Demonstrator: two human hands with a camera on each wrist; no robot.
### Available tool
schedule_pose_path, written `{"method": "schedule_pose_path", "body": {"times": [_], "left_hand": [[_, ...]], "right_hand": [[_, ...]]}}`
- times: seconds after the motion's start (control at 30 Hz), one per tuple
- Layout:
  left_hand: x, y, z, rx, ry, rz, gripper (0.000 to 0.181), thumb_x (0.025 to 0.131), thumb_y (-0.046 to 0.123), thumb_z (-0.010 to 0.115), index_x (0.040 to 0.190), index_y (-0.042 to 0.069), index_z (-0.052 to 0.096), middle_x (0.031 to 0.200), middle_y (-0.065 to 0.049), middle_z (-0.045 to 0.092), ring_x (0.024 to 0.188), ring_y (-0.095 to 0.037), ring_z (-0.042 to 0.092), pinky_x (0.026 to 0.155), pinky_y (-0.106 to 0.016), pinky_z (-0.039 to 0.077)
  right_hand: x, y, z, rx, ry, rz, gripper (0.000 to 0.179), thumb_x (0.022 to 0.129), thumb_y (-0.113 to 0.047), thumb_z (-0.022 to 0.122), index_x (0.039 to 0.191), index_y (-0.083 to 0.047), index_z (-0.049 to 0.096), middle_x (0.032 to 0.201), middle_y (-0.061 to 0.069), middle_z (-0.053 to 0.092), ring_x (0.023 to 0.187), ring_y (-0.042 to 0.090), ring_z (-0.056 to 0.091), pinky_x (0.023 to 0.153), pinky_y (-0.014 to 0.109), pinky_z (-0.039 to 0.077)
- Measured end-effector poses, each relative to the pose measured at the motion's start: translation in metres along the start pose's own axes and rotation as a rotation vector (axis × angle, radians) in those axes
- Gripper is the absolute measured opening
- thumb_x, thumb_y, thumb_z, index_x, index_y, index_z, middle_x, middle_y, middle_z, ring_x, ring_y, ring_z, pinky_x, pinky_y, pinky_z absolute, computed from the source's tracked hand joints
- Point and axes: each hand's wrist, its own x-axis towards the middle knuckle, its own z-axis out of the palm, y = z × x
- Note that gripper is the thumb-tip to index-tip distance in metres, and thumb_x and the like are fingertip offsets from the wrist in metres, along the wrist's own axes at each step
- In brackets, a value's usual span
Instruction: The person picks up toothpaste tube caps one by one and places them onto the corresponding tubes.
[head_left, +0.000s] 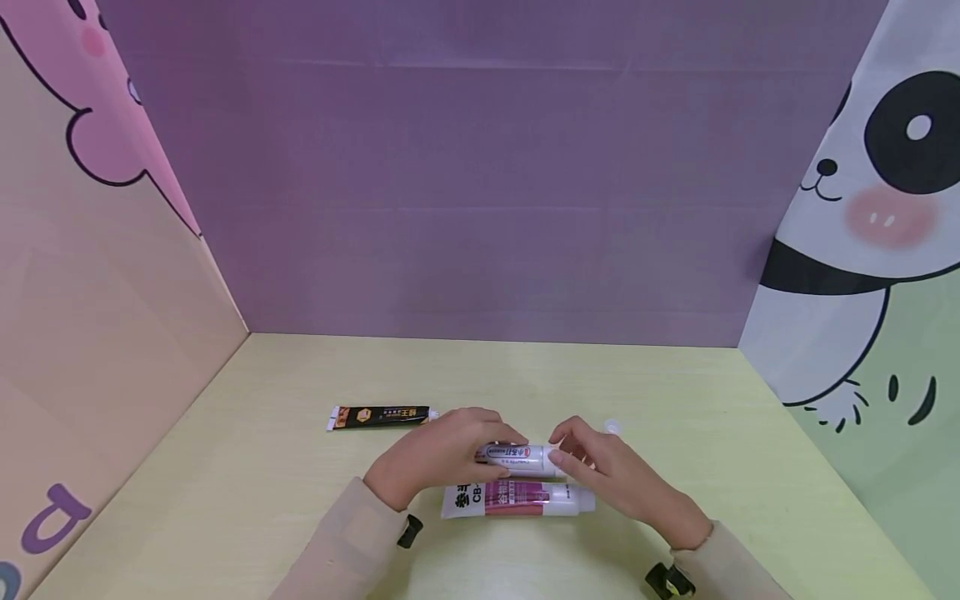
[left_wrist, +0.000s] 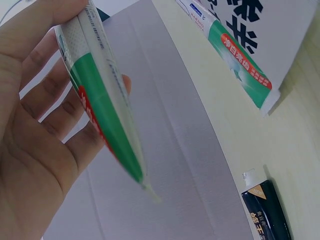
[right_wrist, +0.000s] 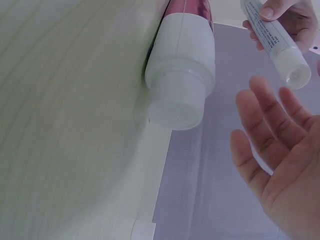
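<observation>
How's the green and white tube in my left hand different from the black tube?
The held tube is white, green and red; the black tube is mostly black with gold markings. The left hand grips the held tube; the black tube lies on the table. Both carry printed lettering.

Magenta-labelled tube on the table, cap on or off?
On. The right wrist view shows a white cap seated on the end of the magenta-labelled tube, its flat face closed.
</observation>
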Motion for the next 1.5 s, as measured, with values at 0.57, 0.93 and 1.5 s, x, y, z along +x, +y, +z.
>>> {"method": "schedule_pose_path", "body": {"times": [0.57, 0.93, 1.5], "left_hand": [[0.0015, 0.0019, -0.0043, -0.018, -0.015, -0.020, 0.030, 0.088, 0.016, 0.079, 0.117, 0.013, 0.074, 0.099, 0.007, 0.065, 0.080, -0.002, 0.054, 0.070, -0.012, 0.047], [0.0015, 0.0023, -0.0034, -0.013, -0.009, -0.024, 0.031, 0.088, 0.017, 0.079, 0.118, 0.013, 0.074, 0.100, 0.007, 0.065, 0.081, -0.002, 0.054, 0.071, -0.013, 0.047], [-0.0010, 0.0031, -0.0022, 0.002, 0.003, -0.011, 0.030, 0.088, 0.018, 0.079, 0.117, 0.013, 0.074, 0.099, 0.006, 0.065, 0.081, -0.002, 0.054, 0.073, -0.014, 0.048]], "right_hand": [[0.0005, 0.0004, 0.0024, -0.016, 0.090, -0.209, 0.040, 0.083, -0.004, 0.081, 0.112, -0.014, 0.054, 0.105, -0.008, 0.056, 0.084, 0.017, 0.060, 0.070, 0.034, 0.055], [0.0006, 0.0008, 0.0029, -0.013, 0.087, -0.210, 0.037, 0.085, -0.002, 0.078, 0.109, -0.015, 0.054, 0.099, -0.007, 0.056, 0.081, 0.015, 0.060, 0.067, 0.032, 0.055], [-0.0029, 0.0030, 0.0035, 0.017, 0.019, -0.122, 0.022, 0.096, -0.020, 0.070, 0.111, -0.017, 0.053, 0.091, -0.012, 0.056, 0.078, 0.006, 0.055, 0.062, 0.031, 0.051]]}}
